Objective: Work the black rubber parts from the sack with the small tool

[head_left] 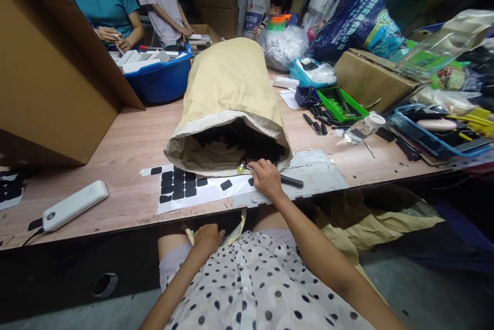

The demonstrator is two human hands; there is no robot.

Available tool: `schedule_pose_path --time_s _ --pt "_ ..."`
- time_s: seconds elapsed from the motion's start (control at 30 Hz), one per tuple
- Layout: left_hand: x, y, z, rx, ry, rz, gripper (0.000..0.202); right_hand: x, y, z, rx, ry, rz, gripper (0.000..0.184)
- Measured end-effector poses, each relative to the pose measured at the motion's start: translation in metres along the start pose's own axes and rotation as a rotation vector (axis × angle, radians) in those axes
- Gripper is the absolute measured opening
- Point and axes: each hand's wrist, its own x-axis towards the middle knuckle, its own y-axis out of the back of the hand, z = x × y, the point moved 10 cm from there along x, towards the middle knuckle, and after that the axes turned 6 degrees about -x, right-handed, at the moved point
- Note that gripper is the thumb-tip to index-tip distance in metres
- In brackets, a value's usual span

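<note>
My right hand (266,179) is closed on what looks like a small hammer, just in front of the open mouth of a large tan paper sack (231,77). The hammer's metal head with a yellow-green end (242,166) shows left of my fingers, its black handle (292,181) to the right. Dark pieces, too dim to make out, fill part of the sack. Below the hand lie a white sheet of black stickers (210,197) and a grey plate (320,170). My left hand (208,240) is low by my lap, beside pale yellow strips; its fingers are mostly hidden.
A big cardboard box (54,77) and a white power bank (75,205) are on the left. Behind stands a blue basin (162,80) of white boxes. To the right are a green tray (341,103), a clear bottle (363,128) and a blue basket (436,132). Several people sit or stand beyond.
</note>
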Motion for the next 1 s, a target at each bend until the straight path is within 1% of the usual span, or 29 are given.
schedule_pose_path --time_s 0.13,0.23,0.33,0.4,0.47,0.57,0.67,0.7,0.73,0.77,0.83,0.87,0.9,0.93,0.97,1.0 --pt "-0.009 -0.005 0.005 0.043 -0.039 -0.073 0.039 0.000 -0.002 0.001 0.000 -0.008 -0.015 0.026" --pt "-0.014 -0.003 0.014 0.071 -0.074 -0.101 0.039 0.000 -0.002 0.000 0.000 -0.005 -0.022 0.026" --pt "-0.019 0.000 0.026 0.121 -0.132 -0.151 0.040 0.000 -0.002 0.000 -0.001 -0.011 -0.026 0.026" --pt "-0.023 0.003 0.035 0.142 -0.177 -0.184 0.041 0.000 -0.003 0.000 -0.002 -0.014 -0.028 0.025" --pt "-0.030 0.014 0.046 0.110 -0.241 -0.175 0.040 0.000 -0.003 -0.001 -0.004 -0.011 -0.030 0.025" --pt "-0.047 0.042 0.072 -0.020 -0.411 -0.131 0.032 -0.001 -0.004 -0.002 -0.005 -0.007 -0.032 0.026" --pt "-0.063 0.076 0.106 -0.163 -0.617 -0.124 0.027 -0.001 -0.005 -0.003 -0.007 -0.011 -0.039 0.026" --pt "-0.063 0.091 0.117 -0.213 -0.661 -0.094 0.027 -0.001 -0.005 -0.003 -0.009 -0.012 -0.042 0.026" --pt "-0.059 0.108 0.127 -0.260 -0.684 -0.034 0.027 0.000 -0.006 -0.003 -0.012 -0.013 -0.043 0.026" --pt "-0.052 0.126 0.134 -0.301 -0.685 0.052 0.028 0.000 -0.006 -0.004 -0.016 -0.013 -0.044 0.026" --pt "-0.032 0.162 0.146 -0.344 -0.639 0.271 0.027 0.000 -0.006 -0.004 -0.020 -0.011 -0.048 0.026" --pt "-0.022 0.178 0.151 -0.346 -0.605 0.374 0.027 0.001 -0.005 -0.004 -0.021 -0.010 -0.049 0.026" --pt "-0.010 0.190 0.155 -0.334 -0.563 0.447 0.027 0.001 -0.005 -0.005 -0.021 -0.009 -0.050 0.026" --pt "0.002 0.198 0.159 -0.313 -0.509 0.489 0.027 0.001 -0.005 -0.005 -0.020 -0.006 -0.050 0.026" --pt "0.014 0.203 0.163 -0.291 -0.453 0.498 0.028 0.001 -0.004 -0.006 -0.019 -0.003 -0.050 0.026" --pt "0.026 0.205 0.166 -0.265 -0.398 0.481 0.030 0.002 -0.004 -0.006 -0.019 -0.001 -0.047 0.025"
